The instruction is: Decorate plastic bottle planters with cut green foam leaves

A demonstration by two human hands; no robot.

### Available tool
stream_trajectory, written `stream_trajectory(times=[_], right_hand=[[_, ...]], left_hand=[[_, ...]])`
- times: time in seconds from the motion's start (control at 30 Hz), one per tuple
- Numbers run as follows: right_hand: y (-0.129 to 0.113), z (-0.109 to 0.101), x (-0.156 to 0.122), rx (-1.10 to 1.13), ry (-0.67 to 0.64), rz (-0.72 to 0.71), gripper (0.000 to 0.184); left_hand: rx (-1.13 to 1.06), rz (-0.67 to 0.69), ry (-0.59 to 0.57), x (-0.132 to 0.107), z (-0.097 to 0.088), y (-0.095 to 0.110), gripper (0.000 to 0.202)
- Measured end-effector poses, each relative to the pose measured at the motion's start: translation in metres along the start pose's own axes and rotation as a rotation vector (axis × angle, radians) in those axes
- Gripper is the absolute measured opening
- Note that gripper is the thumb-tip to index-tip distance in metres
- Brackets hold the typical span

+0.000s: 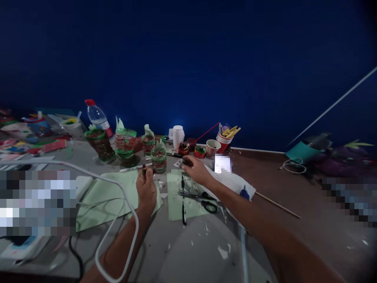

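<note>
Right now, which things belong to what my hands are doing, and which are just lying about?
Probably in use:
dark lump in your right hand
green-rimmed cup beside your left hand

Apparently lying about:
scissors
red-capped bottle
wooden stick

Green paper [103, 188], green-rimmed jar [159, 162], red bottle cap [90, 102].

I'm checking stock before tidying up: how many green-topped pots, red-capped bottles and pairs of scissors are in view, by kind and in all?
Green-topped pots: 4
Red-capped bottle: 1
Scissors: 1
Total: 6
</note>
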State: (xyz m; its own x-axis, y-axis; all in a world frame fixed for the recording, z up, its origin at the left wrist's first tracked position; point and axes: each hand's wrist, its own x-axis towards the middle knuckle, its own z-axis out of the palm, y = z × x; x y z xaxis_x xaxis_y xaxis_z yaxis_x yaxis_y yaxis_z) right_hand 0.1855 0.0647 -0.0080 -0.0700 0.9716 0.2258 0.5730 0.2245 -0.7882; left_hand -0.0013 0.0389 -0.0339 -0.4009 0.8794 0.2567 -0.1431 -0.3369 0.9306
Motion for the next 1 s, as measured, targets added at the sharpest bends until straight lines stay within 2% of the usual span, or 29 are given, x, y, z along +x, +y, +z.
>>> stream_trajectory(times=[0.1, 0.17, 0.23, 0.33, 0.4, 0.57, 0.73, 0.87, 1.0], right_hand=[[0.012, -0.038, -0.031, -0.050, -0.017, 0.017, 0.026], [0.022, -0.062, -0.048, -0.119, -0.001, 0.046, 0.025], [0.031, -0.082, -0.061, -0.205, 0.018, 0.075, 0.026], [0.044, -0.105, -0.070, -0.341, 0.028, 0.112, 0.028], [0.050, -0.112, -0.072, -0.423, 0.011, 0.120, 0.031], [0.052, -0.103, -0.067, -0.547, -0.082, 0.093, 0.036], [0.045, -0.083, -0.055, -0.591, -0.090, 0.090, 0.048], [0.045, -0.075, -0.042, -0.546, -0.092, 0.093, 0.049], [0.048, -0.079, -0.028, -0.416, -0.054, 0.101, 0.047]], left_hand=[[0.129, 0.003, -0.121, -0.010, 0.002, 0.005, 0.021], [0.300, 0.054, -0.235, -0.017, 0.005, 0.006, 0.020], [0.374, 0.081, -0.327, -0.023, 0.009, 0.005, 0.017], [0.385, 0.085, -0.390, -0.028, 0.013, 0.001, 0.013], [0.355, 0.069, -0.402, -0.029, 0.015, -0.002, 0.013], [0.338, 0.042, -0.398, -0.026, 0.012, -0.005, 0.013], [0.323, 0.000, -0.400, -0.027, 0.010, -0.005, 0.015], [0.279, -0.049, -0.398, -0.030, 0.012, -0.001, 0.017], [0.271, -0.085, -0.403, -0.034, 0.014, 0.004, 0.019]])
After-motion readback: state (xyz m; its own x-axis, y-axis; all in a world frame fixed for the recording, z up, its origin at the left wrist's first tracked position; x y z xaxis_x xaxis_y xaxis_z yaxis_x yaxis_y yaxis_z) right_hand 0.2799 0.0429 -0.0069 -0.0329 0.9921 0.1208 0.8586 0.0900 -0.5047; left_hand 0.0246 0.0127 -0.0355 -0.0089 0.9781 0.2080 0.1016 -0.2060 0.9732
